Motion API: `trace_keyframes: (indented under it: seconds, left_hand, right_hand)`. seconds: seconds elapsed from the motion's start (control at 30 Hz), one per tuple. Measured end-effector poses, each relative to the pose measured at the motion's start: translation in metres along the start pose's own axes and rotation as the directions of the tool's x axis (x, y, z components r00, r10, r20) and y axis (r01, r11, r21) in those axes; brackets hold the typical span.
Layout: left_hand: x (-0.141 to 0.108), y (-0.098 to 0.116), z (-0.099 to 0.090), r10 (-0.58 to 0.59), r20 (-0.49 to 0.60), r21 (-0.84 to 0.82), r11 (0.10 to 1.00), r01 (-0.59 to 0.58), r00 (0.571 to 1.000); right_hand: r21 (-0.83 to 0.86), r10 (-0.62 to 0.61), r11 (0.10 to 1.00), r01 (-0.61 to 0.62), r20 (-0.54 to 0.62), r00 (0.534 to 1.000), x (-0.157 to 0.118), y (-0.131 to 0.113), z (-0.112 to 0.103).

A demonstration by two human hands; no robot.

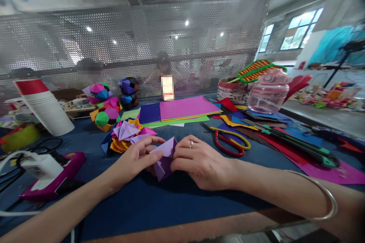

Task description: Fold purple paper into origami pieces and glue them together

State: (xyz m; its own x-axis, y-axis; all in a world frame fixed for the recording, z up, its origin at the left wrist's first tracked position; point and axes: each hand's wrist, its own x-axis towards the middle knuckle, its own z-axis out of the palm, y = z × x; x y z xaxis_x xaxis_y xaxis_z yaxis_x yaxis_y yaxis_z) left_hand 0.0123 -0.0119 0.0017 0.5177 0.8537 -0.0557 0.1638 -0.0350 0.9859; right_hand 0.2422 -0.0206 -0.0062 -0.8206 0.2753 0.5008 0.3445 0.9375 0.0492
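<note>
A folded purple paper piece (164,159) is held up between both hands over the blue table (148,205). My left hand (141,155) pinches its left side, thumb on the near face and fingers partly behind. On its right edge the curled fingers of my right hand (196,159) close, a ring on one finger. Just behind my left hand lies a cluster of folded paper units (127,131) in lilac, orange, pink and blue. Red and yellow scissors (230,140) rest to the right of my right hand.
Coloured sheets (189,108) are stacked at the back. A green cutter (299,146) lies on scattered paper at right, near a pink bottle (268,93) and a basket (232,90). At left stand paper cups (47,108), finished paper balls (106,117) and a magenta power strip (54,178).
</note>
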Motion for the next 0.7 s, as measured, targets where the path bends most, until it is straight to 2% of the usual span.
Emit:
trace_keyframes:
  seconds: [0.13,0.2,0.27,0.3,0.37,0.47,0.7]
  left_hand:
    - [0.0018,-0.0022,-0.0016,-0.036,0.002,-0.048,0.998,0.036,0.999]
    - [0.0024,-0.0036,-0.0020,-0.025,0.003,-0.062,0.998,0.025,1.000]
    - [0.0028,-0.0046,-0.0022,-0.018,-0.011,-0.073,0.997,0.017,1.000]
    - [0.0029,-0.0049,-0.0023,-0.016,-0.019,-0.075,0.997,0.015,1.000]
    - [0.0029,-0.0047,-0.0022,-0.009,-0.027,-0.081,0.997,0.007,1.000]
    - [0.0027,-0.0034,-0.0017,0.014,-0.031,-0.090,0.996,-0.016,0.999]
    - [0.0035,-0.0034,0.0011,0.086,-0.040,-0.051,0.995,-0.088,0.995]
  right_hand:
    - [0.062,0.129,0.991,-0.122,-0.127,0.983,-0.0006,-0.0004,0.0018]
    - [0.103,0.248,0.967,-0.232,-0.194,0.949,-0.0006,-0.0008,0.0023]
    - [0.179,0.370,0.925,-0.337,-0.213,0.904,-0.0006,-0.0004,0.0029]
    - [0.236,0.434,0.891,-0.388,-0.190,0.880,-0.0006,0.0002,0.0033]
    - [0.362,0.554,0.789,-0.496,-0.070,0.830,-0.0006,0.0020,0.0042]
    - [0.497,0.632,0.627,-0.600,0.128,0.765,0.0001,0.0048,0.0057]
    - [0.633,0.617,0.494,-0.596,0.227,0.753,0.0043,-0.0006,0.0103]
